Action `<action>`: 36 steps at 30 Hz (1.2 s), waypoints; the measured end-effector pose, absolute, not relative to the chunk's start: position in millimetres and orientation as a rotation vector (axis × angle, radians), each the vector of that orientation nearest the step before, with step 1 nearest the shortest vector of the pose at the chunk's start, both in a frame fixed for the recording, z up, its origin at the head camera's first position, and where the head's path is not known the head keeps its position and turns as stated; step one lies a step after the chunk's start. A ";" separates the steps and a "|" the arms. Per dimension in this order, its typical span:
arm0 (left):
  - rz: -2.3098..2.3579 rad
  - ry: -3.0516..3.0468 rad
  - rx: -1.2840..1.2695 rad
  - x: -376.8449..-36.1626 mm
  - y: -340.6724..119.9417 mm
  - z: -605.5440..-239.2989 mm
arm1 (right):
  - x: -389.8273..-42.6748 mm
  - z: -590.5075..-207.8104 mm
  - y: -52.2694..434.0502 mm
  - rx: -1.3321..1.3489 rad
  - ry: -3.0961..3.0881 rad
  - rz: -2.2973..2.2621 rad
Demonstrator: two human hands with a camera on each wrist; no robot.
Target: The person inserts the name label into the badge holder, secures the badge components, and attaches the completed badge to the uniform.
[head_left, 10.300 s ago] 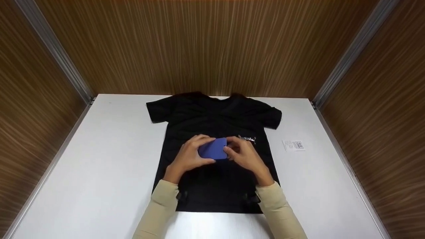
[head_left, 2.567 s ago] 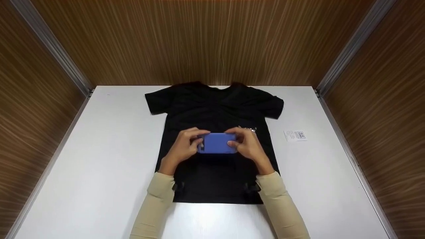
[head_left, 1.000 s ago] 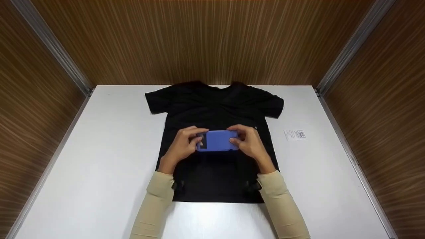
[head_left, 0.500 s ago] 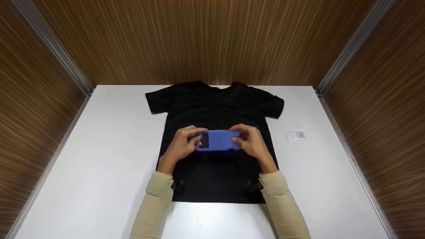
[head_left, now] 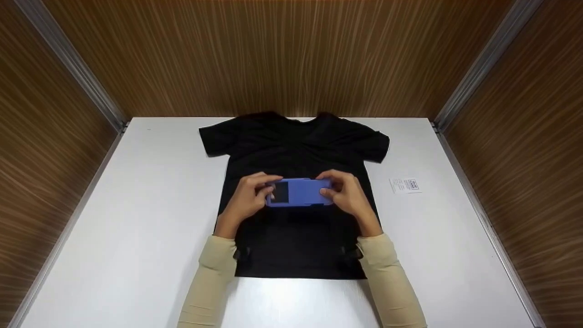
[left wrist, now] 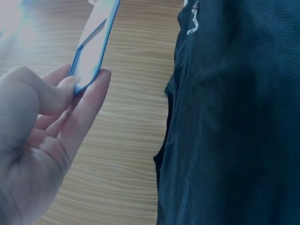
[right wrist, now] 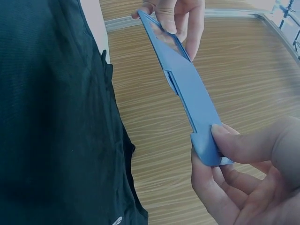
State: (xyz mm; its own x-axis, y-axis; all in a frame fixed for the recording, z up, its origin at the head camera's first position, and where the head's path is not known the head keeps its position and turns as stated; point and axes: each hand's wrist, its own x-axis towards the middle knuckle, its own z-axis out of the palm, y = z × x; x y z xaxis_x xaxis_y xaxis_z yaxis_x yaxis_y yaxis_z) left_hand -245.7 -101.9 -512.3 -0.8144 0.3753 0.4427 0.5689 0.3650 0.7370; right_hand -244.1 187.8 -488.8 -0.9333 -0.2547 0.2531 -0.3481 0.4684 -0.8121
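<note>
Above the black T-shirt [head_left: 296,246], both hands hold a blue plastic card holder [head_left: 304,192] level and lengthwise. My left hand [head_left: 248,196] pinches its left end between thumb and fingers, beside a see-through window [head_left: 282,192]. My right hand [head_left: 347,193] grips the other end, thumb on the blue face. In the right wrist view the holder [right wrist: 190,89] looks like a frame with a sliding part drawn partly out toward the right hand [right wrist: 248,173]. The left wrist view shows the left thumb and fingers on the holder's tip [left wrist: 89,61].
The T-shirt lies flat on the white table [head_left: 150,218], neck toward the back panel [head_left: 282,59]. A small printed card [head_left: 405,185] lies right of it. On the shirt is a small silvery item [left wrist: 192,21], hidden behind the right hand in the head view. Wood-patterned panels flank the table.
Ten seconds ago the blue face was held tilted, with no window showing. Since then the hands have drawn slightly apart, the blue part has slid right, and the window at the left has widened.
</note>
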 end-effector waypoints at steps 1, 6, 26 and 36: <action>-1.431 -2.428 -0.850 -245.9 -101.9 -512.4 | -244.4 -489.1 188.0 0.543 -2.605 1.483; -1.436 -2.433 -0.847 -246.2 -102.5 -512.1 | -245.9 -489.6 190.0 0.548 -2.595 1.519; -1.420 -2.438 -0.861 -246.3 -104.0 -511.3 | -249.4 -492.0 196.0 0.523 -2.597 1.597; -1.403 -2.435 -0.835 -246.1 -107.6 -511.4 | -249.8 -490.1 202.3 0.496 -2.620 1.525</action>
